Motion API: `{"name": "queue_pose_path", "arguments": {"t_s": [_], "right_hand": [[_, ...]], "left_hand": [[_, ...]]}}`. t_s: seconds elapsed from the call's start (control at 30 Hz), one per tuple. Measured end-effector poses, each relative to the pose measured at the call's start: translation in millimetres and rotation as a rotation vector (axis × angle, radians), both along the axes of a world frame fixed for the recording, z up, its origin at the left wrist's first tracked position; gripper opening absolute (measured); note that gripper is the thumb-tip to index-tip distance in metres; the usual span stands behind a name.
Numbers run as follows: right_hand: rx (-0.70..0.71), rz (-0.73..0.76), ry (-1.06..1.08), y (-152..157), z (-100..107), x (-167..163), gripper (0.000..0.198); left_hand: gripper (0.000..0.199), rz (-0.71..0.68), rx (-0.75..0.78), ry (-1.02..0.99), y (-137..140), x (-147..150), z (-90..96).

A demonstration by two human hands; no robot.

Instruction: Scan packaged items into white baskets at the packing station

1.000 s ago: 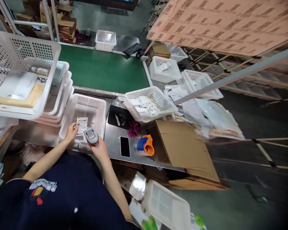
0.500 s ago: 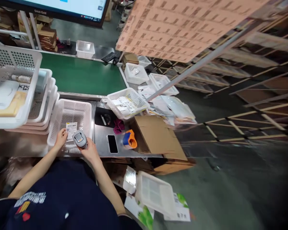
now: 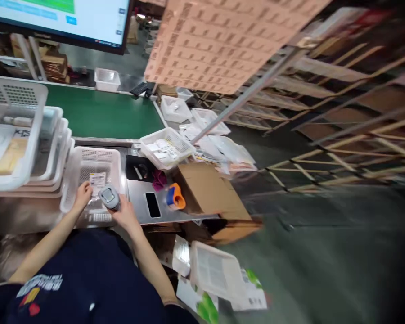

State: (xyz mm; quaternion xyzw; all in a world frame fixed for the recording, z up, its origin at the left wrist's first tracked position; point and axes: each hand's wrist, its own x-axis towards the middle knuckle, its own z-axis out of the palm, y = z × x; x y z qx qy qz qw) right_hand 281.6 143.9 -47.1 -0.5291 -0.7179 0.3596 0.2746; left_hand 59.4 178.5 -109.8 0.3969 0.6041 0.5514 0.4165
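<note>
My right hand grips a grey handheld barcode scanner, its head aimed at a white label slip. My left hand holds that slip by its lower edge, inside an empty white plastic basket on the steel worktop. Both hands are close together at the near rim of the basket.
A black phone, an orange and blue tape dispenser and a magenta cloth lie to the right. Beyond are a brown carton, a basket of papers, the green conveyor, stacked baskets and a monitor.
My head has turned up and to the right, so the bench slid left and the monitor came into view. Both hands have stayed at the basket with the scanner and slip.
</note>
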Motion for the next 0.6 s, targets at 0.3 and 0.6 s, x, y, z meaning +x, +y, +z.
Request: {"name": "queue_pose_path", "arguments": {"t_s": [0.3, 0.6], "right_hand": [[0.037, 0.034, 0.1, -4, 2, 8, 0.041], [-0.013, 0.004, 0.057, 34, -15, 51, 0.048]], "left_hand": [[0.017, 0.055, -0.071, -0.042, 3, 5, 6.3], [0.033, -0.189, 0.467, 0.539, -82, -51, 220.4]]}}
